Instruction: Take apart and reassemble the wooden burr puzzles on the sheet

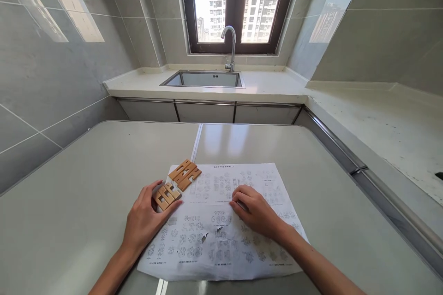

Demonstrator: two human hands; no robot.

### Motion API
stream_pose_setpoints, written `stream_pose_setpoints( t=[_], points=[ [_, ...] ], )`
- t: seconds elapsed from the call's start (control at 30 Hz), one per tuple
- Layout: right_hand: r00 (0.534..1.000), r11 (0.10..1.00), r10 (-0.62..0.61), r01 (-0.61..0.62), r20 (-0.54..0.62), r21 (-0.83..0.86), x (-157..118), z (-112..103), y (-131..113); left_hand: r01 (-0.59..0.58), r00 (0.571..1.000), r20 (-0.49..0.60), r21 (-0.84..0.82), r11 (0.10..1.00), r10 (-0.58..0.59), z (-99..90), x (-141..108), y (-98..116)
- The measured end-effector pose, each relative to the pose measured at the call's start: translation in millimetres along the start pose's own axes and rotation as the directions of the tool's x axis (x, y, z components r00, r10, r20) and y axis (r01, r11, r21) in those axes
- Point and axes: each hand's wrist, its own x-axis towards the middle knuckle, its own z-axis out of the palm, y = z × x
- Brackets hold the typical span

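Note:
My left hand (145, 219) holds a row of notched wooden puzzle pieces (162, 200) between thumb and fingers, at the left edge of a printed sheet. Just beyond lies a second group of notched wooden pieces (182, 178), side by side and touching, partly over the sheet's upper left corner. The paper sheet (194, 251) is creased, shows small line diagrams and has two small torn spots. On its right half rests my right hand (258, 212), fingers curled in and thumb against them, with nothing visible in it.
The sheet lies on a pale glossy table (86, 184) with a seam down its middle. Beyond stand a white counter (270, 84), a sink (202, 85) and a faucet (233, 48) below a window. Another counter (380, 115) runs along the right.

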Motion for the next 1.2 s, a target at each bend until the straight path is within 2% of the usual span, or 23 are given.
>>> stream_pose_setpoints(
  t=[0.13,0.27,0.5,0.67,0.97,1.2],
  points=[
    [1.0,1.0,0.003,-0.003,0.005,0.005,0.3,0.8,0.1,0.096,0.995,-0.016,-0.131,0.987,-0.098,-5.8,7.0,-4.8],
    [1.0,1.0,0.013,-0.013,0.008,0.007,-0.3,1.1,1.1,0.089,0.994,-0.041,-0.246,0.965,-0.102,-7.1,24.4,-20.3],
    [1.0,1.0,0.01,-0.01,0.001,-0.007,0.1,2.6,2.9,0.097,0.985,-0.112,-0.25,0.964,-0.128,-1.9,74.5,-40.0],
    [1.0,0.999,-0.003,0.003,0.003,-0.049,-0.6,4.7,5.3,0.04,0.994,-0.093,-0.214,0.976,-0.061,2.7,103.7,-40.0],
    [0.999,0.992,-0.038,0.037,-0.005,-0.118,-2.1,8.7,8.0,-0.059,0.998,-0.041,-0.166,0.984,0.053,7.9,102.9,-39.2],
    [0.997,0.986,-0.073,0.07,-0.019,-0.15,-2.4,8.4,7.0,-0.085,0.996,-0.027,-0.128,0.988,0.082,8.1,102.5,-35.8]
  ],
)
